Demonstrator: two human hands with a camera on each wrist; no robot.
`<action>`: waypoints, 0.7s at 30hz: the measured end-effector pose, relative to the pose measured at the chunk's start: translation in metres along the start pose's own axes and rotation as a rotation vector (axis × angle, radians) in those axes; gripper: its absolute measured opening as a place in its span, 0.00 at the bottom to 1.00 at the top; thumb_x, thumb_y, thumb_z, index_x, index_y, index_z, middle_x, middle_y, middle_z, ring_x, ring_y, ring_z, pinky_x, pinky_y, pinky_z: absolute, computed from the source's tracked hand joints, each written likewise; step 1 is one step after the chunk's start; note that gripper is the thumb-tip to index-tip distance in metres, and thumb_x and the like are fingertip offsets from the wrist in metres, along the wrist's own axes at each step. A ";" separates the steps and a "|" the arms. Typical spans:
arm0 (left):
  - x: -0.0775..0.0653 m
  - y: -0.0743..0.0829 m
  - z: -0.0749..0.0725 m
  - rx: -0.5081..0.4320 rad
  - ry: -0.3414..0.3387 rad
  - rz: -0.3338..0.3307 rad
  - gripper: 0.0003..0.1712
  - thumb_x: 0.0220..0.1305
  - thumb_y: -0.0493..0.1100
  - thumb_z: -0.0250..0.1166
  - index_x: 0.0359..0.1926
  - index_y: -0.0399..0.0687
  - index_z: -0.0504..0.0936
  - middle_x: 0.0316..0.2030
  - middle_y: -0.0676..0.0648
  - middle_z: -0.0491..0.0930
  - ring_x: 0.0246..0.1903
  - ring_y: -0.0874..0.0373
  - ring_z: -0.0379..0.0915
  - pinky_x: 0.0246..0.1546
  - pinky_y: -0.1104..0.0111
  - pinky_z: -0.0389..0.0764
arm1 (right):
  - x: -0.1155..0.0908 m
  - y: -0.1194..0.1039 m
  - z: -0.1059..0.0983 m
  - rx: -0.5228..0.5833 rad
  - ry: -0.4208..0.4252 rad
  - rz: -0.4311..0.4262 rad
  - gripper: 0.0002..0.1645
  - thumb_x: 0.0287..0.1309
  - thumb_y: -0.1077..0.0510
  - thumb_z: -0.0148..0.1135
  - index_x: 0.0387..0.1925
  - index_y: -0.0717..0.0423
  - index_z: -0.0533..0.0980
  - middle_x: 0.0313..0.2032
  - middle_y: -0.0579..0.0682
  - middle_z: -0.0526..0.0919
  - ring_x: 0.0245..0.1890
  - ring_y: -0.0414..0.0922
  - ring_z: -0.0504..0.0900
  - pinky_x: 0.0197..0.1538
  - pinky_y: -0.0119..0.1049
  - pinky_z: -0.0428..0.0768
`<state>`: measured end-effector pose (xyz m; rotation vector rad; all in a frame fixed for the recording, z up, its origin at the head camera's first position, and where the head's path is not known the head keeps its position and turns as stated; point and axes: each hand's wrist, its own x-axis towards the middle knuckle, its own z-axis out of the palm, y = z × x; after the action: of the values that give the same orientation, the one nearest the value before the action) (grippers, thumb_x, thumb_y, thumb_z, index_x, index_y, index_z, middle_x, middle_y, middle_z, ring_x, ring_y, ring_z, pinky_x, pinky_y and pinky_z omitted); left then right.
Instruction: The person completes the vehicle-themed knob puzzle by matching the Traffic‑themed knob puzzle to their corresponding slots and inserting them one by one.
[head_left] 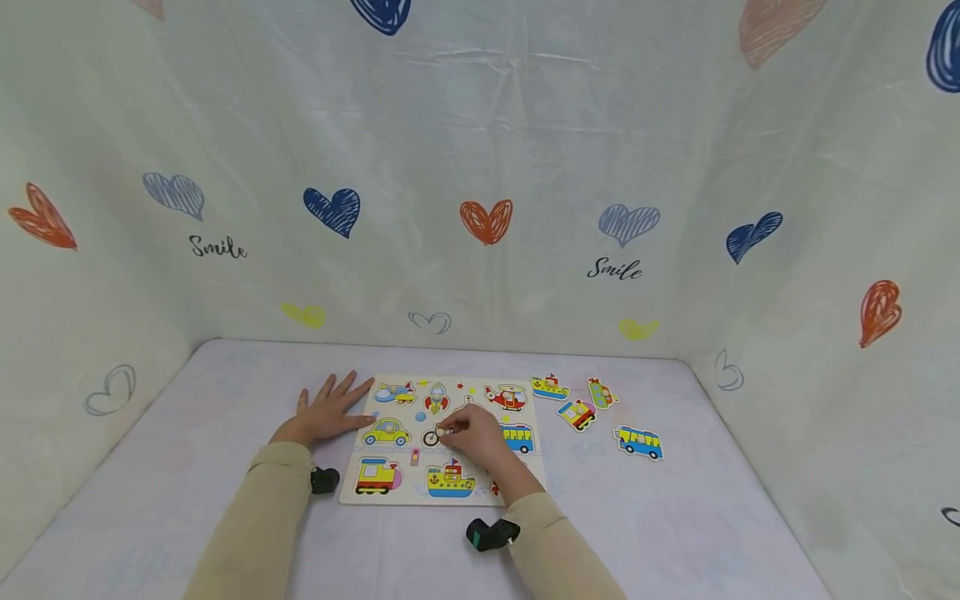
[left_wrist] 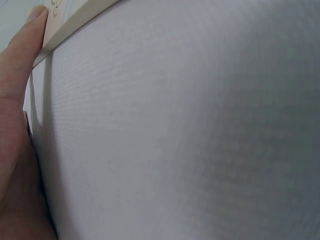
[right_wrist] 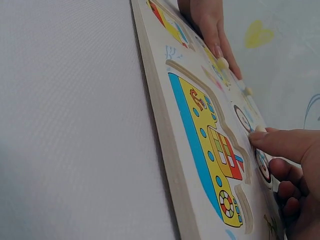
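Observation:
A wooden peg puzzle board (head_left: 347, 492) with vehicle pictures lies on the table. My right hand (head_left: 474, 433) pinches the small knob of a bicycle puzzle piece (right_wrist: 243, 118) between thumb and fingers, over the middle row of the board. That hand hides part of the piece in the head view. At the board's left edge, my left hand (head_left: 330, 412) lies with fingers spread, and its thumb (left_wrist: 31, 37) rests on the board. Close to this thumb is a yellow car (head_left: 386, 432). The ship recess (right_wrist: 205, 145), in the front row, shows its printed picture.
Right of the board lie several loose pieces: a ship (head_left: 550, 387), a train (head_left: 577, 415), a small green-and-yellow vehicle (head_left: 602, 393) and a bus (head_left: 639, 443). A heart-printed curtain (head_left: 480, 275) closes off the table's back and sides. Black wrist cameras (head_left: 491, 534) sit at both cuffs.

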<state>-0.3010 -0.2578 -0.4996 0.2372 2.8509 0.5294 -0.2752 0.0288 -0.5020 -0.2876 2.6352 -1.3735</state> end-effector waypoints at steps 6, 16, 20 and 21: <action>0.001 0.002 -0.001 0.001 -0.005 0.002 0.51 0.61 0.70 0.58 0.76 0.51 0.53 0.75 0.35 0.40 0.72 0.31 0.26 0.60 0.30 0.25 | 0.001 0.002 -0.001 0.028 0.009 -0.013 0.04 0.52 0.59 0.73 0.32 0.47 0.86 0.30 0.43 0.76 0.32 0.42 0.73 0.35 0.34 0.72; -0.003 0.001 -0.005 -0.004 -0.003 0.023 0.52 0.61 0.71 0.56 0.76 0.50 0.52 0.75 0.34 0.40 0.71 0.30 0.26 0.60 0.30 0.24 | -0.003 0.008 -0.012 0.202 -0.028 -0.004 0.09 0.54 0.59 0.72 0.39 0.48 0.85 0.31 0.47 0.78 0.30 0.44 0.72 0.29 0.31 0.71; -0.005 0.003 -0.006 -0.015 -0.005 0.023 0.51 0.61 0.70 0.58 0.76 0.50 0.53 0.75 0.34 0.40 0.71 0.30 0.26 0.60 0.30 0.24 | -0.007 0.008 -0.020 0.202 -0.021 -0.018 0.11 0.54 0.58 0.73 0.41 0.49 0.85 0.32 0.46 0.79 0.30 0.44 0.72 0.29 0.31 0.71; -0.004 0.003 -0.005 -0.015 -0.008 0.020 0.50 0.61 0.69 0.58 0.76 0.50 0.53 0.75 0.34 0.40 0.71 0.30 0.26 0.60 0.30 0.25 | -0.009 0.008 -0.023 0.200 -0.017 -0.019 0.11 0.54 0.59 0.72 0.42 0.49 0.85 0.32 0.46 0.79 0.31 0.44 0.72 0.30 0.31 0.71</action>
<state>-0.2977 -0.2577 -0.4930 0.2650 2.8382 0.5525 -0.2727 0.0537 -0.4954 -0.2981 2.4620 -1.6176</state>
